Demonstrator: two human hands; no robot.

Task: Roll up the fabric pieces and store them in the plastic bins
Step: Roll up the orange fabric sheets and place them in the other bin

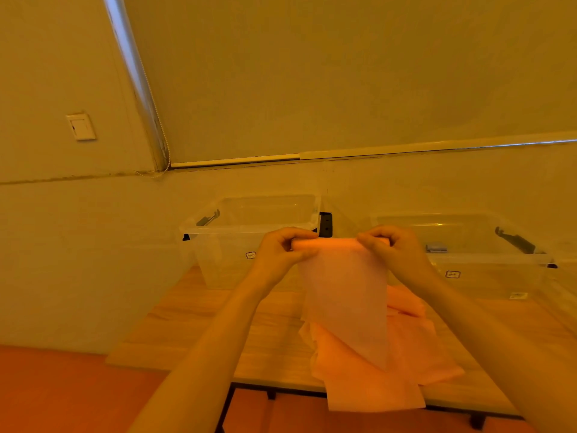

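Observation:
A pale pink fabric piece [346, 301] hangs in the air above the table. My left hand [282, 251] pinches its top left corner and my right hand [393, 248] pinches its top right corner, with the top edge curled over between them. Under it a pile of several orange-pink fabric pieces [402, 360] lies on the wooden table [199, 323], one piece drooping over the front edge. Two clear plastic bins stand at the back: the left bin [218, 245] looks empty, the right bin [499, 270] holds a small grey-blue item.
The bins stand against the wall with black latch handles on their sides. A wall switch [81, 126] is at the upper left. The table's left half is bare wood. The floor [62, 395] lies left of and below the table.

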